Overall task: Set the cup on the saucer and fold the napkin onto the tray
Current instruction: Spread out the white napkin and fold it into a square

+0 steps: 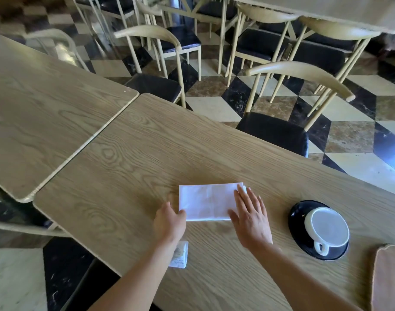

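Note:
A white napkin [206, 202] lies folded into a rectangle on the wooden table [147, 149]. My left hand [169, 222] touches its near left corner with curled fingers. My right hand [251, 215] lies flat with spread fingers over the napkin's right end. To the right, a white cup [327, 227] stands on a dark saucer [297, 212], its handle pointing toward me. At the lower right edge shows the corner of a light wooden tray [389, 277].
A small white packet [180, 255] lies on the table under my left forearm. A second table [46, 108] adjoins on the left. Chairs with dark seats [275, 131] stand across the table on a checkered floor.

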### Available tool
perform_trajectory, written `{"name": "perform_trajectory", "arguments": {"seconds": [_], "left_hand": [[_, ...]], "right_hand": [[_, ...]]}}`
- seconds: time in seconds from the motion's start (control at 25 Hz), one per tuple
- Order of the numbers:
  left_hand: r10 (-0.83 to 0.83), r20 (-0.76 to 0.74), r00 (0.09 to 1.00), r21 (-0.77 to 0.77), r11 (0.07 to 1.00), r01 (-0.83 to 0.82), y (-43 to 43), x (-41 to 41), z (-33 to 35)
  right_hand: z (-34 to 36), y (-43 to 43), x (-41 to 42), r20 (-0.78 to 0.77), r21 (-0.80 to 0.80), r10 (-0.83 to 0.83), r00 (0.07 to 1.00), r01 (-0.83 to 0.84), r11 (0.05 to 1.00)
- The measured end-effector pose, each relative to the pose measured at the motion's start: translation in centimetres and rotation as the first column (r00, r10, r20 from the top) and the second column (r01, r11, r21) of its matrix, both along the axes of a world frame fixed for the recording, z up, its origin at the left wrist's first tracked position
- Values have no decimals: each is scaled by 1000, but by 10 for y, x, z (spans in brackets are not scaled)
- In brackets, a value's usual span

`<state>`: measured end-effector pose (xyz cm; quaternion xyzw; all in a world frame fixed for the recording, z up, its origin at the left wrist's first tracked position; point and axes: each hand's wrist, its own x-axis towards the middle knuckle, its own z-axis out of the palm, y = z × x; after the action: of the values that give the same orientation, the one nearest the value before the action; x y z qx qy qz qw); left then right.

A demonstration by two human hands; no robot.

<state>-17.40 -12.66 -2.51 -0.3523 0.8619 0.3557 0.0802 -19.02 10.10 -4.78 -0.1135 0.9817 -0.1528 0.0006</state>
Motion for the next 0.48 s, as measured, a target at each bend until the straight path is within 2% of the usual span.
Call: {"name": "perform_trajectory", "arguments": {"seconds": [0.08,0.12,0.2,0.28,0.36,0.48], "left_hand": [[61,45,997,83,994,-65,3,-4,2],[65,67,996,105,992,-72,4,-6,2],[59,88,994,117,991,-69,5,-9,1],[101,84,991,163,980,-114,4,-12,1],[162,78,984,218,960,-175,3,-17,2],[197,100,975,326,920,-219,3,-24,11]], "right_hand": [[7,-12,12,-25,-143,108,994,-111,983],[12,-23,15,13,-254,115,993,-108,961],[22,-49,13,205,-481,59,977,48,876],[32,-75,3,498,-627,45,866,324,708],[40,-86,-9,652,-627,58,756,494,603],[48,-85,-12,685,-639,65,726,555,532]]}}
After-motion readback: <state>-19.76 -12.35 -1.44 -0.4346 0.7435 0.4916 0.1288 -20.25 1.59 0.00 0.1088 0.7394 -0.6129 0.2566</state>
